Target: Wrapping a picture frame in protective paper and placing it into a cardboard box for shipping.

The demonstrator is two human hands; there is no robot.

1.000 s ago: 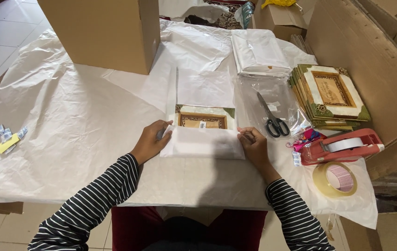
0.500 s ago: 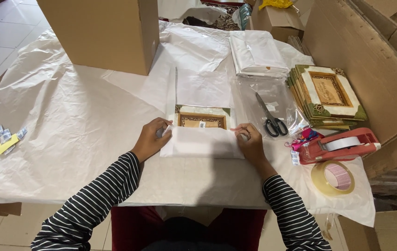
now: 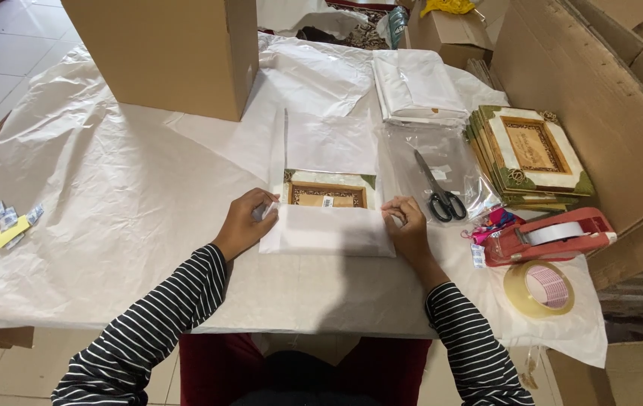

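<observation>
Left hand (image 3: 242, 224) pinching left edge of white wrapping paper (image 3: 327, 229), right hand (image 3: 406, 225) pinching right edge; paper folded over framed picture (image 3: 327, 192) on counter (image 3: 111, 195); scissors (image 3: 438, 189) just right.

One head camera looks steeply down from just above and behind the fingers (image 3: 261, 210), facing forward across the table (image 3: 111, 225). It sits near. A cardboard box (image 3: 163, 53) stands well beyond the fingers, at the frame's top.
</observation>
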